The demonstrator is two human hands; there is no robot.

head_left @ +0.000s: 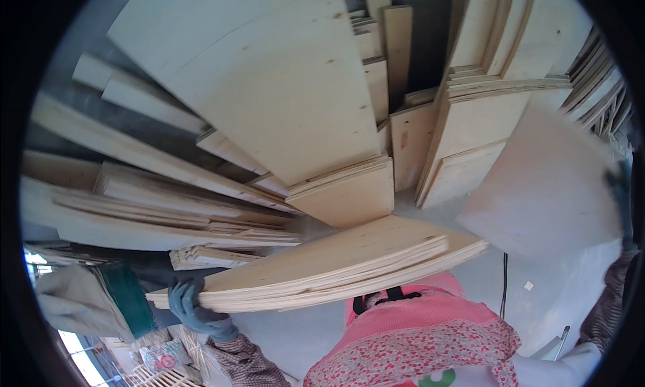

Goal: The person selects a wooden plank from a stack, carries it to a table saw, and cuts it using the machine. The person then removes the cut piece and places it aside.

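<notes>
My left hand (pixel 195 309), in a grey-blue glove, is wrapped over the left end of a stack of plywood sheets (pixel 322 266). That stack lies low in front of my body, its layered edges facing me. At the far right my right hand (pixel 617 189), in a dark glove and blurred, is at the outer edge of a single pale plywood board (pixel 544 185). The board is held up off the floor, tilted and smeared by motion. The right fingers are partly hidden near the picture's rim, but the board appears gripped.
Large plywood sheets (pixel 269 91) lean ahead, with a smaller stack (pixel 353 195) at their foot. More panels (pixel 484 118) stand to the right. Long boards (pixel 148 205) are piled at left, near a green-and-beige bundle (pixel 101 299). A black cable (pixel 505 286) crosses the grey floor.
</notes>
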